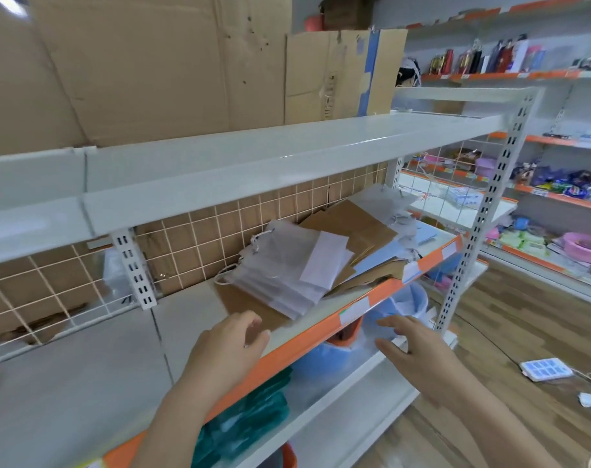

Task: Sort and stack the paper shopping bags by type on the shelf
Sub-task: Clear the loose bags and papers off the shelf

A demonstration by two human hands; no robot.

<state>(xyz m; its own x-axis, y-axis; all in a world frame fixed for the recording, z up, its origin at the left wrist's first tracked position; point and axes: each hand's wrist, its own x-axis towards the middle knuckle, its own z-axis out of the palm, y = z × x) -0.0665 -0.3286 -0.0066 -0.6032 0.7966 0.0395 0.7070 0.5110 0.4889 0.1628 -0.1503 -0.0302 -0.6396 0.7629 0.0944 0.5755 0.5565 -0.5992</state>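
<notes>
A loose heap of flat paper bags lies on the middle shelf [84, 359]. White bags with cord handles [280, 275] sit on top, brown kraft bags [351, 224] under and behind them, light blue ones [382, 258] near the orange front edge. Another brown bag [250, 305] lies flat at the heap's near end. My left hand [233, 342] rests over the shelf's front edge, fingers curled beside that brown bag and holding nothing. My right hand [412, 349] hovers in front of the shelf edge, below the heap, fingers spread and empty.
The white shelf above [253, 163] overhangs the heap. A wire grid [220, 231] backs the shelf, with cardboard behind it. The lower shelf holds blue and green plastic wares [250, 420]. An upright post [483, 211] stands at right. Stocked store shelves [557, 197] line the wall.
</notes>
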